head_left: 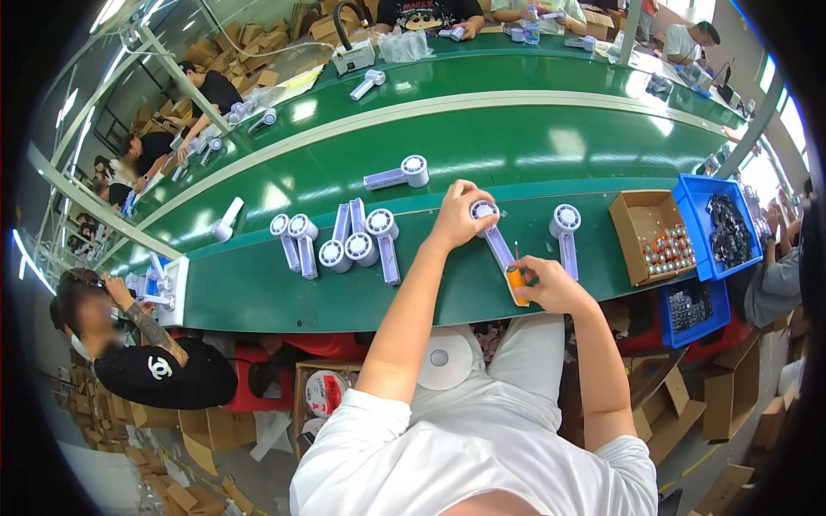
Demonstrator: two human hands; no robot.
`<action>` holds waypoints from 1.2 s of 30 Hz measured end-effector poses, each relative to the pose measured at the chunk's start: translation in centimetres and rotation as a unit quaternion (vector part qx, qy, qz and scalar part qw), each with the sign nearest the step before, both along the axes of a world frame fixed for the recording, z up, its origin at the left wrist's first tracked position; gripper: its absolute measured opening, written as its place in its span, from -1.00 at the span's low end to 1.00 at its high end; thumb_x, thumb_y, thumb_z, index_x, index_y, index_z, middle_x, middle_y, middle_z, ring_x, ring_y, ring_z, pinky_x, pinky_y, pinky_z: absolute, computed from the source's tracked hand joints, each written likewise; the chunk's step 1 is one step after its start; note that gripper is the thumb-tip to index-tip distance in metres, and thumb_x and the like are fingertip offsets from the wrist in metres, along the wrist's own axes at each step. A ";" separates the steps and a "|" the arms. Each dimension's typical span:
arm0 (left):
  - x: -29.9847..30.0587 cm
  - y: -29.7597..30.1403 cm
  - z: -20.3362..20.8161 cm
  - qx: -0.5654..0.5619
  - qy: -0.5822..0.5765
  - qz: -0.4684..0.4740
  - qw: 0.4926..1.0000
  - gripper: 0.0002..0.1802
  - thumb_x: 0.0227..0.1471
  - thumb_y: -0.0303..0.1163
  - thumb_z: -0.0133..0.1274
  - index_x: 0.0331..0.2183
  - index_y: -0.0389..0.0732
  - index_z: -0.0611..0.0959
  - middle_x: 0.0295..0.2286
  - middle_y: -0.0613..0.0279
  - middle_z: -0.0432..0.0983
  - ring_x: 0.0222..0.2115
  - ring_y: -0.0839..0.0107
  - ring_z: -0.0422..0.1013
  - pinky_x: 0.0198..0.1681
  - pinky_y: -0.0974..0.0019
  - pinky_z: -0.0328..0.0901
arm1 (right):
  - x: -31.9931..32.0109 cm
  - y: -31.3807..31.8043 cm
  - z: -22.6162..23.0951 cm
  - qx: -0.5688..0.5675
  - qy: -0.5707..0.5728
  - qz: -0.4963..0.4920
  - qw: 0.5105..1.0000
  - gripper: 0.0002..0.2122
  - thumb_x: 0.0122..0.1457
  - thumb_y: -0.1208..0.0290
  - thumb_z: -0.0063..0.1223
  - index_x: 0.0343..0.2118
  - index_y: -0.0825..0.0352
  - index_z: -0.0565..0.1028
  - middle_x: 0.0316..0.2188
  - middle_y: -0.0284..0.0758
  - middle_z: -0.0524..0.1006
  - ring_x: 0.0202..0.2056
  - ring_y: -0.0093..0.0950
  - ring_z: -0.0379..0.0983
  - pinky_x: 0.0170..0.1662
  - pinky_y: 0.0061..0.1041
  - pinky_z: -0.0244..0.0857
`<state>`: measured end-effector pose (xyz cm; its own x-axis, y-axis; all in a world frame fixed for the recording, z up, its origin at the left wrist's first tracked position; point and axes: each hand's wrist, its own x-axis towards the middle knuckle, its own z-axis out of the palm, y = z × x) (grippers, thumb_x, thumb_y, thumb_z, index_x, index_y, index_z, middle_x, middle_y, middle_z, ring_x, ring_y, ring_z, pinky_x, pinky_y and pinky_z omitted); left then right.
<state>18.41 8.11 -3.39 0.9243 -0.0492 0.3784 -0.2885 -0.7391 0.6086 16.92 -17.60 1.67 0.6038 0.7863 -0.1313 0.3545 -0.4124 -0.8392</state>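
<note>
Head view, and from where I'm standing the delicate spot is at the low end of one pale purple fan, lying slantwise over the worktop in front of the person, its handle pointing toward the near edge. The two hands are apart, each busy: the left hand is closed about the fan's round head, while the right hand pinches an orange battery at the far end of the handle. I can't tell whether that cell sits down inside the handle or only rests over it. A thin lead sticks up from it, and that would worry me most: if the battery were pressed down with the lead bent beneath it, the wire could be pinched or pulled loose. The fan is steadied mainly by its head, so a hard push at the other end might make the handle swing or twist, and the cell could slip from the fingertips. The near edge isn't far off, so a dropped battery could roll over it toward the lap. Another fan lies just to the right, where a careless elbow or wrist might shove it. Farther right, more cells stand in a cardboard box butted against a blue bin; a hasty reach there could catch their upright leads and tangle them.
</note>
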 end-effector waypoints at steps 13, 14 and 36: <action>0.3 -0.3 -3.8 -0.157 -0.077 0.047 0.983 -0.72 -0.02 -0.28 0.00 -0.28 -0.22 0.61 -0.43 0.08 0.59 -0.42 0.19 0.53 -0.26 0.21 0.35 | 0.3 4.4 -0.4 0.129 -0.083 -0.149 0.977 -0.57 -0.03 0.67 0.19 -0.02 0.38 0.48 -0.26 -0.35 0.52 -0.24 -0.54 0.46 -0.29 -0.60 0.47; 0.3 -0.3 -3.8 -0.165 -0.075 0.052 0.982 -0.72 -0.02 -0.28 0.00 -0.28 -0.22 0.61 -0.43 0.08 0.59 -0.42 0.19 0.53 -0.26 0.21 0.35 | 0.4 4.8 -0.9 0.134 -0.081 -0.152 0.976 -0.58 -0.02 0.66 0.20 -0.02 0.38 0.48 -0.28 -0.34 0.53 -0.26 -0.53 0.48 -0.29 -0.57 0.48; 0.4 0.4 -4.5 -0.105 -0.095 0.061 0.988 -0.70 -0.08 -0.31 -0.02 -0.24 -0.12 0.61 -0.34 0.22 0.60 -0.34 0.29 0.48 -0.19 0.20 0.21 | 1.9 7.8 -1.7 -0.230 -0.270 0.118 0.928 -0.51 0.08 0.34 0.18 0.09 0.29 0.35 -0.39 -0.12 0.50 -0.41 -0.17 0.51 -0.33 -0.30 0.40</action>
<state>18.84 8.52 -7.90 0.8294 0.1572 0.5360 -0.3286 -0.6387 0.6957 18.78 -9.83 0.00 0.4974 0.8409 -0.2131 0.7982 -0.5398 -0.2674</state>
